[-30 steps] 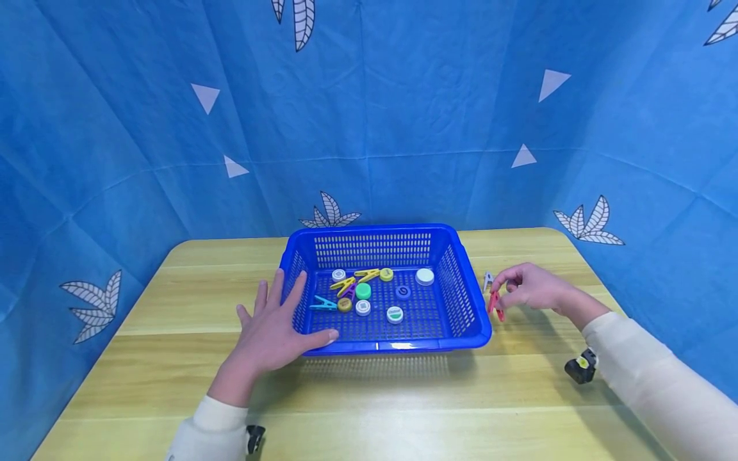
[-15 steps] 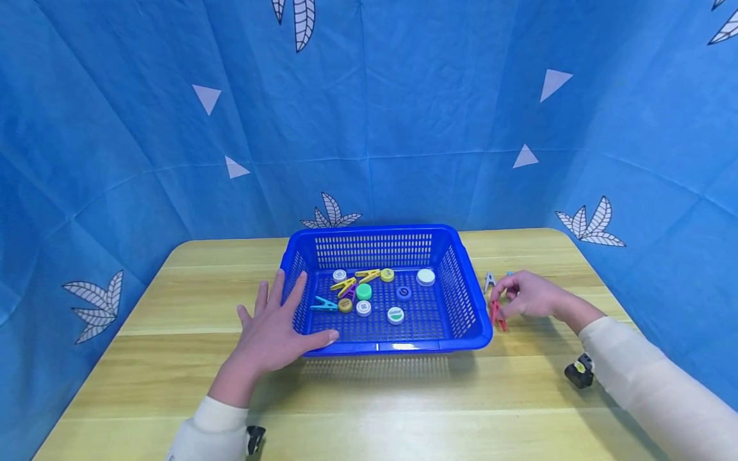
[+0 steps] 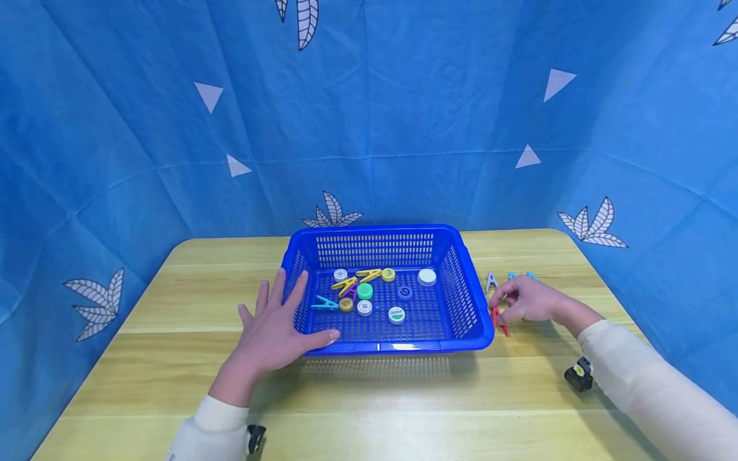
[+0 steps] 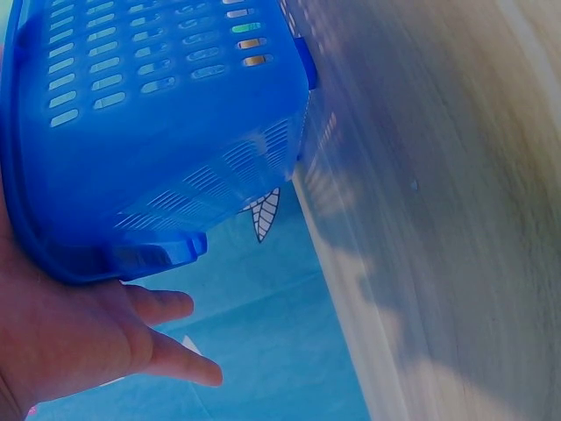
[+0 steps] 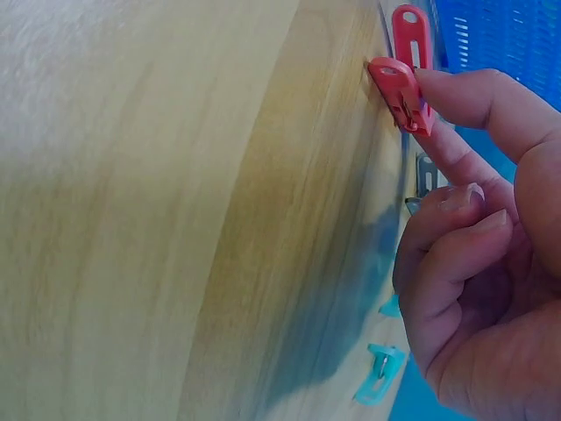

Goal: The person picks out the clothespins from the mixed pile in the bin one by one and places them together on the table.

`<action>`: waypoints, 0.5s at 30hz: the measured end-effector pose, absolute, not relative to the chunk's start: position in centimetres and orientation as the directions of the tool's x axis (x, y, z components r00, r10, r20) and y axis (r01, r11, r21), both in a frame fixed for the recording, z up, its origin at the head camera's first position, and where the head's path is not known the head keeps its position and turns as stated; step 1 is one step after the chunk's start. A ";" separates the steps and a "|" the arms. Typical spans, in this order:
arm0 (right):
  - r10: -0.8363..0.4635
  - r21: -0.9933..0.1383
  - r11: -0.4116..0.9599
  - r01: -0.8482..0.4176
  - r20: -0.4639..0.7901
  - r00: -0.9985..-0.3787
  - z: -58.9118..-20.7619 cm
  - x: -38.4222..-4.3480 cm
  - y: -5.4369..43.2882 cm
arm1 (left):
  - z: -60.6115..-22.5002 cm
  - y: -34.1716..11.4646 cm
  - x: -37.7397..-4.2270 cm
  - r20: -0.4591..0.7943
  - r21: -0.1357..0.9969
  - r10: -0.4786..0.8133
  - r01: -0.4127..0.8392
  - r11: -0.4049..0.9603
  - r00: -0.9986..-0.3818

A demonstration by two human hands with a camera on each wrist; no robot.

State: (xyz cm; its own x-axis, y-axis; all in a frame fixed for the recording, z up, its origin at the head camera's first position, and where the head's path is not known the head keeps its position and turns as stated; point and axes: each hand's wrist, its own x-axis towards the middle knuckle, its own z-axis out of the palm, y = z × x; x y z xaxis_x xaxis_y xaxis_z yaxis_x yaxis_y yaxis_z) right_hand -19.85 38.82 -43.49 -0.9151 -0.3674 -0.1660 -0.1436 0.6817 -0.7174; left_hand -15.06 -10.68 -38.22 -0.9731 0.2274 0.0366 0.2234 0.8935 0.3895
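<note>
My left hand lies spread over the left front corner of a blue plastic basket, fingers straight against its rim. In the left wrist view that same hand touches the basket's edge. Right of the basket, my right hand pinches a red clothespin at the tabletop. Seen from the right wrist, thumb and forefinger meet at the red clothespin, while the other fingers curl into the palm. A grey clothespin and turquoise clothespins lie just behind this hand, which partly hides them.
Inside the basket are several bottle caps, among them a green cap and a white cap. Yellow clothespins, a purple clothespin and a turquoise clothespin lie among them. A blue curtain hangs behind the wooden table.
My right hand has shifted slightly toward me and to the right with the red clothespin, uncovering turquoise clothespins behind it. The left hand stays on the basket.
</note>
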 end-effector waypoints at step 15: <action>-0.351 -0.718 0.689 -0.103 -0.205 -0.914 -42.4 -19.3 38.5 | -38.2 -10.7 -15.1 0.036 0.383 0.228 0.224 0.896 -0.973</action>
State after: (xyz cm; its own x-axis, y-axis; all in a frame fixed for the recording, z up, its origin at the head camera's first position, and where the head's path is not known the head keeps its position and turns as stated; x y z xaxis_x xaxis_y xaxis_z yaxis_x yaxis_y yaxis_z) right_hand -19.30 38.48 -42.41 -0.9138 -0.3506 -0.2049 -0.1033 0.6887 -0.7177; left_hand -15.11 -10.69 -38.24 -0.9731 0.2278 0.0358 0.2239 0.8963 0.3827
